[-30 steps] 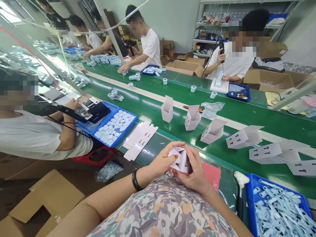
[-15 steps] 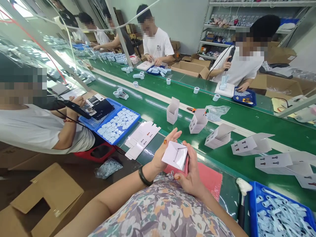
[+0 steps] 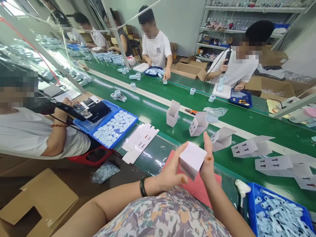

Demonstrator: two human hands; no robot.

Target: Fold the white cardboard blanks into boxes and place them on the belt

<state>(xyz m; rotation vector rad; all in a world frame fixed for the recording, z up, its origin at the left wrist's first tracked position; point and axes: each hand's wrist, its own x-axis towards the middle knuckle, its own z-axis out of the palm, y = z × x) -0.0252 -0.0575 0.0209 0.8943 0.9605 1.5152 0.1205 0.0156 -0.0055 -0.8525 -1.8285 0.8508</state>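
Observation:
A small white carton [image 3: 193, 158] is held up between my two hands, its closed face turned up toward me. My left hand [image 3: 170, 172] grips it from the left, thumb below and fingers behind. On the right side, my right hand [image 3: 208, 161] presses against the carton with its fingers pointing up. Beneath them lies a red sheet [image 3: 197, 189] on the green table edge. Flat, unfolded white cartons [image 3: 140, 141] lie to the left of my hands. Beyond stand several open white boxes, the nearest [image 3: 198, 124] just behind my right hand.
A blue tray of pale blue parts [image 3: 281, 210] is at the lower right, beside a hammer-like tool [image 3: 242, 189]. Another blue tray [image 3: 115, 128] holds small pieces at left, near a seated person [image 3: 37, 131]. Orange-handled pliers [image 3: 192, 112] lie on the green belt [image 3: 148, 112].
The carton has turned from its open end to a closed face and moved right. My right hand has shifted right, fingers now upright. A person across the belt has reached out to a small round part.

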